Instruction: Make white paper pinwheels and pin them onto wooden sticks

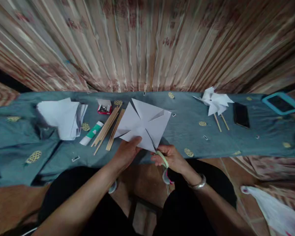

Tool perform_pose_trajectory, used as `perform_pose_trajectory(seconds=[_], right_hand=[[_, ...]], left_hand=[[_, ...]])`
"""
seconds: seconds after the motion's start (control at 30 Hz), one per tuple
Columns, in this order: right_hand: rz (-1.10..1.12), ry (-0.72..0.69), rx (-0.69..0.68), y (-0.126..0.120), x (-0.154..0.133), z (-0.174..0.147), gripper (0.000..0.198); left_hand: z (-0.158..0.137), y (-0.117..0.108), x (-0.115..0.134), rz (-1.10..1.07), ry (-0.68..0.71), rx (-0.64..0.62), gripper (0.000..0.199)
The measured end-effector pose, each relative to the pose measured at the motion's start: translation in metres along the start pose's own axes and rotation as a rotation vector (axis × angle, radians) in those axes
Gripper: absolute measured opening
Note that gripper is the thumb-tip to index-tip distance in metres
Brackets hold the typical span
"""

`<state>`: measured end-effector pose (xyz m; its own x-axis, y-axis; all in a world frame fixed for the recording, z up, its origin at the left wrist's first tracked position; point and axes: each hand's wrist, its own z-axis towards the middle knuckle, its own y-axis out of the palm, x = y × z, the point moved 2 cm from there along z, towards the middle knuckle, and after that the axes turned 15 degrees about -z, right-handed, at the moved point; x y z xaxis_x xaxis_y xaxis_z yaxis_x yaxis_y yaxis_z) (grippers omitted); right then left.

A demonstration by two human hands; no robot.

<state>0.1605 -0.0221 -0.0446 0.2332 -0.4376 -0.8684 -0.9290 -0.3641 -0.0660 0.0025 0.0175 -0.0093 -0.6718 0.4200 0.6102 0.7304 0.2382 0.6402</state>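
A square sheet of white paper [144, 123] is held up over the near edge of the cloth, with slits running from its corners toward the middle. My left hand [129, 150] pinches its lower edge, thumb on top. In my right hand [170, 157] is a pair of scissors [162, 158] with pale green handles. Their blades sit at the slit in the lower right corner of the sheet. Just left of the paper lie several thin wooden sticks [108, 126]. Finished paper pinwheels [215, 101] on sticks rest at the right.
Along the cloth-covered bench [186, 131] are a stack of cut paper [60, 118], a green and white glue stick [91, 133], a small red box [104, 107] of metal bits, a dark phone [241, 114] and a blue-framed tablet [282, 102]. A curtain [147, 46] hangs behind.
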Motion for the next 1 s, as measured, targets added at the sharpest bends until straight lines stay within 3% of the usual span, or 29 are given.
perform_pose_trajectory(seconds=[0.3, 0.47, 0.67, 0.73, 0.87, 1.0], right_hand=[[-0.103, -0.014, -0.095, -0.005, -0.008, -0.01, 0.052], [-0.224, -0.02, -0.148, -0.024, -0.007, -0.024, 0.05], [-0.396, -0.047, -0.047, -0.061, -0.001, -0.043, 0.045], [-0.484, -0.052, 0.063, -0.073, 0.002, -0.047, 0.044], [-0.888, -0.024, 0.481, -0.092, 0.008, -0.046, 0.043], [-1.22, -0.018, 0.782, -0.098, 0.014, -0.036, 0.055]], left_hand=[[0.007, -0.005, 0.002, 0.025, 0.064, -0.119, 0.016], [0.016, -0.008, 0.011, -0.075, 0.136, -0.083, 0.034], [0.016, -0.009, 0.016, -0.076, 0.138, -0.038, 0.038], [0.016, -0.011, 0.015, -0.067, 0.124, -0.015, 0.038], [0.018, -0.014, 0.01, -0.064, 0.076, 0.028, 0.036], [0.023, -0.014, -0.001, -0.063, -0.043, -0.017, 0.03]])
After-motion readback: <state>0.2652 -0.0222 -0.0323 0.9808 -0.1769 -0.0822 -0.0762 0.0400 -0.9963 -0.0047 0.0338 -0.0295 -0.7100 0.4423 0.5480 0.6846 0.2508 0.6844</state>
